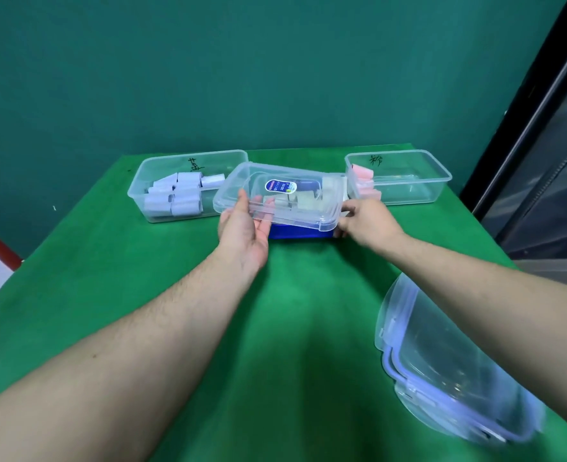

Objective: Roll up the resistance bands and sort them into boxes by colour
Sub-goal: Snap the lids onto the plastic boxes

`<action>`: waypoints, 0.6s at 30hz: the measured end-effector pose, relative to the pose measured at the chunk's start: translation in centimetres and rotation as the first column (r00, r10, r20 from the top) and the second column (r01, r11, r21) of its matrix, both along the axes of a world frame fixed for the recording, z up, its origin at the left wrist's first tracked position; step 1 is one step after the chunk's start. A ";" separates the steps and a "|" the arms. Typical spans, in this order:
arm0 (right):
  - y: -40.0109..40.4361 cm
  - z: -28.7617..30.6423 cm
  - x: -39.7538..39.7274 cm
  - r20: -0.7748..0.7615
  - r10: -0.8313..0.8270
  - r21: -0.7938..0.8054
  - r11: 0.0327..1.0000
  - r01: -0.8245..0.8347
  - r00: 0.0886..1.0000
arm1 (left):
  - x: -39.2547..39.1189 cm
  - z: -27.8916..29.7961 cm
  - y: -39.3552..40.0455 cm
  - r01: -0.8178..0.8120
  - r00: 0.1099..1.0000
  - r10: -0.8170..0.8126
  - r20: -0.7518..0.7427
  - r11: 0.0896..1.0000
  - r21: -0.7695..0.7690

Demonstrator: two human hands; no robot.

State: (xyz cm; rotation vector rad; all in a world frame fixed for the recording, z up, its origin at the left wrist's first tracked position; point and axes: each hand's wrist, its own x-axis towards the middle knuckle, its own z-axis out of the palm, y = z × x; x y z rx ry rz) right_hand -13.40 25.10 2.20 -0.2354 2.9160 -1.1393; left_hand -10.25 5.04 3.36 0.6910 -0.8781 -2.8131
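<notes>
Noted on a green-covered table (108, 295): three clear boxes in a row at the far edge, with a clear lid (277, 195) held tilted over the middle box (300, 232), its blue base showing below. Left hand (242, 228) found at the lid's near-left corner, palm up, thumb lying over the rim and fingers beneath, so pinching that edge. Right hand (363, 220) found at the lid's near-right corner, fingers curled on the rim; exact contact of the fingertips could not be told, being hidden behind the plastic. Pale rolled bands (288, 200) seen through the lid, apparently inside the middle box. White rolled bands (175, 195) lying packed in the left box (142, 181); pink rolled bands (363, 173) stacked at the left end of the right box (438, 176). Both outer boxes uncovered, each marked with handwriting on the far wall. A separate lidded container (442, 371) with blue clips lying near the right forearm, well apart from the row. Step judged to be fitting the lid to the middle box. Recommended: square the lid to the base first, lower the far edge to seat, then press evenly along the near rim, checking that no roll stands proud and fouls the closure.
</notes>
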 end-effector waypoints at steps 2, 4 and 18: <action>0.3 0.1 1.0 0.057 -0.031 -0.176 0.984 0.041 0.998 | 0.7 0.2 0.6 -0.013 1.000 0.013 0.009 1.000 0.000; 0.5 0.8 1.7 0.160 -0.109 -0.408 0.898 0.166 0.981 | 1.1 0.3 1.4 -0.001 1.000 0.001 0.019 1.000 -0.025; 1.8 1.8 -1.4 0.121 -0.259 -0.087 0.959 0.270 0.958 | -0.1 -1.2 2.0 0.091 0.981 0.096 0.167 0.535 -0.840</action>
